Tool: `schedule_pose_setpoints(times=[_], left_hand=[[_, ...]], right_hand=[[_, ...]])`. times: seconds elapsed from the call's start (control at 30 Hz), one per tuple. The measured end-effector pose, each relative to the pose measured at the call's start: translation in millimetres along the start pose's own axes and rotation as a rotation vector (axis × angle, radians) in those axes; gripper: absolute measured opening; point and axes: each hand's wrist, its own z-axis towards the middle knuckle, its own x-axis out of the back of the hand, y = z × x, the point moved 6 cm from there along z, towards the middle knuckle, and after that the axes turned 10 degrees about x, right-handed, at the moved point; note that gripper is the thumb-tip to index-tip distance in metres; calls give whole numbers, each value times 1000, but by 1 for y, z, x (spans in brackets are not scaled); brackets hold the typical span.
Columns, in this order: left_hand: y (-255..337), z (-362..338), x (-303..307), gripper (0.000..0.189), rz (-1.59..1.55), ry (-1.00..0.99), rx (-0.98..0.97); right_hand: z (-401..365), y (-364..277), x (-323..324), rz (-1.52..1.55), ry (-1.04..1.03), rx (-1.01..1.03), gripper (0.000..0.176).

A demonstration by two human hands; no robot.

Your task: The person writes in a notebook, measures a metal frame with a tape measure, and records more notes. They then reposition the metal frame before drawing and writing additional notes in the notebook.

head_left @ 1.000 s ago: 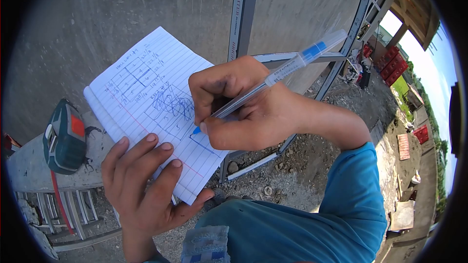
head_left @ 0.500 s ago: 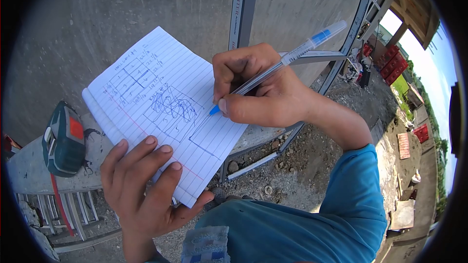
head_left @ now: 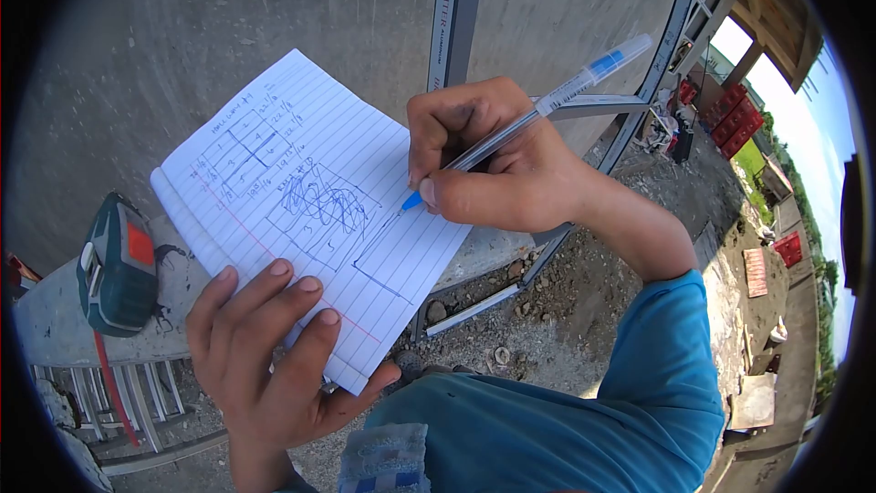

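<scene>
Between the fingers and thumb of my right hand (head_left: 497,160) is a clear ballpoint pen (head_left: 570,89) with a blue tip and a blue end plug. Its point touches the lined notebook (head_left: 401,260), on a drawn line right of a heavily scribbled patch. Numbered grids and handwritten figures cover the upper left of the page. My left hand (head_left: 265,356) grips the notebook's lower left edge, fingers on top and thumb at the bottom corner. A dark green tape measure (head_left: 119,265) with an orange patch lies on a concrete ledge to the left of the notebook.
A grey aluminium frame (head_left: 456,18) stands against the concrete wall (head_left: 274,0). Gravel and rubble (head_left: 547,329) cover the ground below. Metal bars (head_left: 137,397) lie at lower left; red crates (head_left: 735,123) stand at far right.
My right hand and the pen have shifted slightly right and up along the page, and a further stretch of line shows behind the tip. My left hand stays almost still.
</scene>
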Motion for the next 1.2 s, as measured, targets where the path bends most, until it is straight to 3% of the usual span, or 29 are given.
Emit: schedule_pose_setpoints(times=[0.37,0.67,0.9,1.2], left_hand=[[0,-1,0,51,7,-12,6],[-1,-1,-2,50,2,-13,2],[-1,-1,-1,51,-1,2,-3],[2,-2,-1,51,-2,3,8]], right_hand=[[-14,-5,5,-5,-115,-89,13],[-17,-10,1,168,7,-23,9],[-13,-26,-19,31,-168,48,7],[-15,-32,-28,-51,-210,104,7]])
